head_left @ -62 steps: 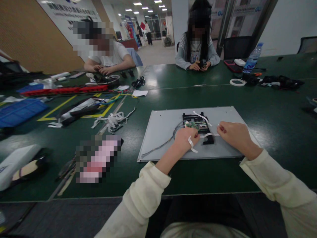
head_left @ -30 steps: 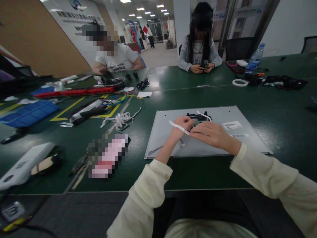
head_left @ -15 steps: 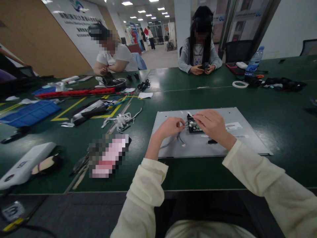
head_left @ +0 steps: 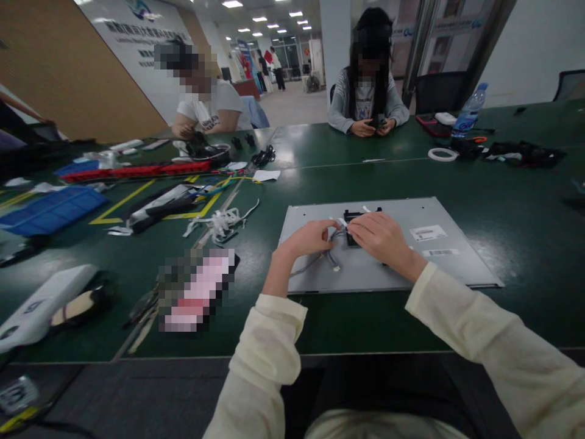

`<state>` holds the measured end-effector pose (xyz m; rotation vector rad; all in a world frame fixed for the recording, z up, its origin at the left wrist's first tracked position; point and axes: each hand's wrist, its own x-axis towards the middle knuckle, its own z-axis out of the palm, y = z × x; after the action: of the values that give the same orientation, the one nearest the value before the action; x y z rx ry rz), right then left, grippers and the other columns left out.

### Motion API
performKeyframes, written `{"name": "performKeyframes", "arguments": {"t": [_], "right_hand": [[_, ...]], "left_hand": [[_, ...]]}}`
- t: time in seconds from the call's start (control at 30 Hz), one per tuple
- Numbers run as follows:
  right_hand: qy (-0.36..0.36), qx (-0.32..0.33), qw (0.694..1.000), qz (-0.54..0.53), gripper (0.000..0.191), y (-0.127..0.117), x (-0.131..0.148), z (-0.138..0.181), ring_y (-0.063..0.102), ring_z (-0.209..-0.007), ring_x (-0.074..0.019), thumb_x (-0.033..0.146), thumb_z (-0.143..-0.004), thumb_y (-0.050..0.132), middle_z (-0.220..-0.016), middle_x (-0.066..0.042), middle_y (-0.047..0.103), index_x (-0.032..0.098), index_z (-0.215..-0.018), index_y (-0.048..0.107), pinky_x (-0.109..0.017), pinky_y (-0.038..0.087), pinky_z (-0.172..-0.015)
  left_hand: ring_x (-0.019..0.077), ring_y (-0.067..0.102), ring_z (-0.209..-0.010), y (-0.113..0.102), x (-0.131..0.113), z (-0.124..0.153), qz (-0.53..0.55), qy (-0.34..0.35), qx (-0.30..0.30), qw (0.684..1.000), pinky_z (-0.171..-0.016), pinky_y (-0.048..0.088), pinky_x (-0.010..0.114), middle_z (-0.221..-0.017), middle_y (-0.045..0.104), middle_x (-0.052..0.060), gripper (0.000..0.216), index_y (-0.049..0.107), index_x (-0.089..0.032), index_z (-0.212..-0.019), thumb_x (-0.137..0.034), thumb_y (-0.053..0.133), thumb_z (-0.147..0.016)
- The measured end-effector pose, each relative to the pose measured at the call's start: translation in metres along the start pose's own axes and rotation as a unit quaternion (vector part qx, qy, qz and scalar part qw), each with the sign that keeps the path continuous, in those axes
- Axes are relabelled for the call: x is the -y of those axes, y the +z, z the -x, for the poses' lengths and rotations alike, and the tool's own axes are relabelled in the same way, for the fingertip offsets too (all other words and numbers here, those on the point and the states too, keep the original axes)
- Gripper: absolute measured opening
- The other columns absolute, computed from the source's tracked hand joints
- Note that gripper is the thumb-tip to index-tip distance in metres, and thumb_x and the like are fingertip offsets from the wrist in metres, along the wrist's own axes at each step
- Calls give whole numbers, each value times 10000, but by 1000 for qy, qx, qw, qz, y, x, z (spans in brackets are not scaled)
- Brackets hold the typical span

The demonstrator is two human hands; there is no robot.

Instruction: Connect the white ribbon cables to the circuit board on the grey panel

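Note:
A flat grey metal panel [head_left: 397, 268] lies on the table in front of me. On it is a black housing [head_left: 351, 239], which showed a green circuit board; my right hand now covers most of it. My left hand [head_left: 313, 238] is closed at the housing's left side, thumb and fingers pinching thin grey cables [head_left: 326, 256]. The cables' loose ends trail over the panel. Close beside it, my right hand [head_left: 377, 235] reaches over the housing, fingers pinched on a small white strip [head_left: 343, 224].
Left of the panel lie a tangle of white strips [head_left: 223, 224] and a blurred pink phone [head_left: 201, 289]. Farther left are a blue tray [head_left: 50, 210] and a white device [head_left: 46, 305]. A tape ring [head_left: 442, 155] and water bottle [head_left: 470, 113] stand back right. Two people sit opposite.
My right hand has moved left and slightly down, bringing the white strip near my left fingers. It now hides the circuit board. My left hand stays by the cables.

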<state>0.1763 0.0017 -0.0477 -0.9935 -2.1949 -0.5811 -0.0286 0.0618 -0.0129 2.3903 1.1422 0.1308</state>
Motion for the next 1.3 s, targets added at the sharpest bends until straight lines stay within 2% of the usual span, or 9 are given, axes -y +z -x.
{"name": "performKeyframes", "arguments": {"t": [0.2, 0.4, 0.63, 0.9, 1.0, 1.3], "right_hand": [[0, 1, 1000, -11, 199, 0, 1, 0, 586, -947, -190, 160, -913, 491, -1005, -77, 684, 180, -978, 678, -343, 404, -829], [24, -6, 1000, 7, 210, -3, -3, 1, 589, -929, -199, 170, -917, 483, -1003, -87, 687, 157, -993, 678, -346, 401, -822], [25, -1, 1000, -1, 207, 2, 0, 2, 578, -943, -196, 175, -923, 476, -999, -81, 685, 162, -989, 672, -340, 391, -828], [12, 36, 999, -1, 194, 9, 9, 2, 575, -945, -198, 164, -921, 489, -1015, -89, 672, 137, -1000, 665, -335, 400, -826], [5, 56, 998, 9, 203, 14, 12, 1, 574, -962, -205, 154, -921, 486, -1035, -100, 664, 127, -1028, 656, -338, 418, -826], [-28, 128, 991, -1, 257, 17, 19, 3, 582, -1024, -225, 94, -899, 489, -1120, -129, 642, 85, -1119, 623, -365, 462, -890]], "left_hand": [[144, 543, -619, -2, 4, -1, 0, -5, 15, 1000, -617, 377, 230, -626, 568, -30, 472, 648, -202, -1121, -188, 559, -657], [135, 548, -630, -2, 4, 0, 5, 18, 15, 1000, -635, 387, 217, -660, 581, -34, 577, 587, -231, -1235, -147, 526, -667], [146, 561, -645, -1, 7, -3, -24, 29, 25, 999, -625, 375, 223, -670, 609, -12, 524, 622, -198, -1208, -164, 507, -697], [128, 527, -595, -7, 18, 1, -11, 14, 47, 999, -562, 335, 225, -644, 566, -33, 494, 614, -197, -1138, -158, 515, -656], [129, 531, -593, -8, 21, 1, -11, 8, 55, 998, -558, 341, 228, -641, 562, -33, 420, 623, -190, -1062, -168, 525, -654], [140, 583, -655, -4, 25, -1, -4, -5, 64, 998, -602, 392, 229, -730, 633, -7, 261, 622, -189, -899, -186, 521, -658]]}}
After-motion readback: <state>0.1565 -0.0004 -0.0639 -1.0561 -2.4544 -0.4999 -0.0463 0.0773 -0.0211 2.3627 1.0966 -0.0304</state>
